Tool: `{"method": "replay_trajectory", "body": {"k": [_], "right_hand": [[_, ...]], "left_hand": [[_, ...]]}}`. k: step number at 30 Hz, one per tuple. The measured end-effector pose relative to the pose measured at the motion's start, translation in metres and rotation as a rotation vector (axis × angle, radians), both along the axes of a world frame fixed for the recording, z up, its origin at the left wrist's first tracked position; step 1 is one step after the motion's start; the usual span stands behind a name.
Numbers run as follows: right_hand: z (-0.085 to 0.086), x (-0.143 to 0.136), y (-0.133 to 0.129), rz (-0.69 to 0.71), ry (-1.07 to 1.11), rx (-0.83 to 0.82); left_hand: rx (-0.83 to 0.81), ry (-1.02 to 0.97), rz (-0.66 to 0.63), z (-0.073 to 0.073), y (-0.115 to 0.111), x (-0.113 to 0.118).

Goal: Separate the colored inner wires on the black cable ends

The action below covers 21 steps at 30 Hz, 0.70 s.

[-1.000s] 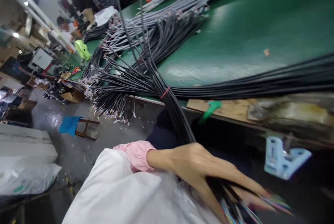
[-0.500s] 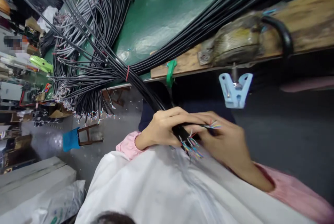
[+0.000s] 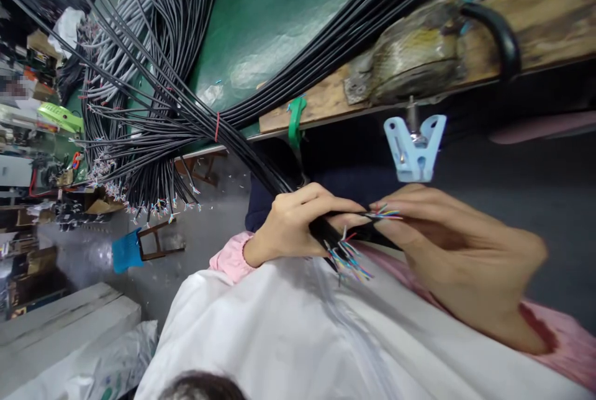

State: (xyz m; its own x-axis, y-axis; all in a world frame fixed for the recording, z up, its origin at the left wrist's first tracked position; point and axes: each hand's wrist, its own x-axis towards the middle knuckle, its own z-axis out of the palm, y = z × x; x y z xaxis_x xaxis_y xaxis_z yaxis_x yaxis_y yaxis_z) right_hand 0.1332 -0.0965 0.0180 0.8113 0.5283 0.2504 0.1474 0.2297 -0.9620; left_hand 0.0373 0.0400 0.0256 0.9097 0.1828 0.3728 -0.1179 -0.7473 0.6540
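Observation:
My left hand (image 3: 298,220) is wrapped around the end of a bundle of black cables (image 3: 258,167) above my lap. Stripped ends with thin coloured wires (image 3: 349,258) fan out below its fingers. One cable sticks out apart from the others, pinched between my left thumb and forefinger. At its tip, my right hand (image 3: 465,251) has thumb and fingers closed about the coloured wire ends (image 3: 390,214). A red tie (image 3: 217,127) binds the bundle farther up, near the table edge.
More black and grey cables (image 3: 153,64) lie heaped on the green table (image 3: 265,21). A wooden board (image 3: 549,21) along its edge carries a taped device (image 3: 414,55), a light-blue clip (image 3: 414,148) and a green clamp (image 3: 295,120). A blue stool (image 3: 126,254) stands on the floor.
My right hand has shifted right, away from the left, and its fingertips are now at the single cable's wire ends. The left hand keeps its hold on the bundle. The view has shifted slightly.

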Motion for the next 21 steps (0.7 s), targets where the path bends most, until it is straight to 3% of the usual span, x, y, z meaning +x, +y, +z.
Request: {"method": "replay_trajectory", "body": {"k": [5, 11, 17, 21], "right_hand": [[-0.005, 0.000, 0.007, -0.039, -0.004, 0.020], [-0.009, 0.004, 0.015, 0.024, -0.025, 0.095], [-0.012, 0.013, 0.014, 0.036, -0.162, 0.170], [-0.008, 0.017, 0.003, 0.029, -0.462, 0.100]], "left_hand": [[-0.032, -0.003, 0.074, 0.008, -0.004, 0.004], [-0.133, 0.130, -0.180, 0.024, 0.005, 0.005], [-0.065, 0.241, -0.393, 0.016, 0.018, 0.005], [0.014, 0.148, -0.422, 0.014, 0.020, 0.009]]}}
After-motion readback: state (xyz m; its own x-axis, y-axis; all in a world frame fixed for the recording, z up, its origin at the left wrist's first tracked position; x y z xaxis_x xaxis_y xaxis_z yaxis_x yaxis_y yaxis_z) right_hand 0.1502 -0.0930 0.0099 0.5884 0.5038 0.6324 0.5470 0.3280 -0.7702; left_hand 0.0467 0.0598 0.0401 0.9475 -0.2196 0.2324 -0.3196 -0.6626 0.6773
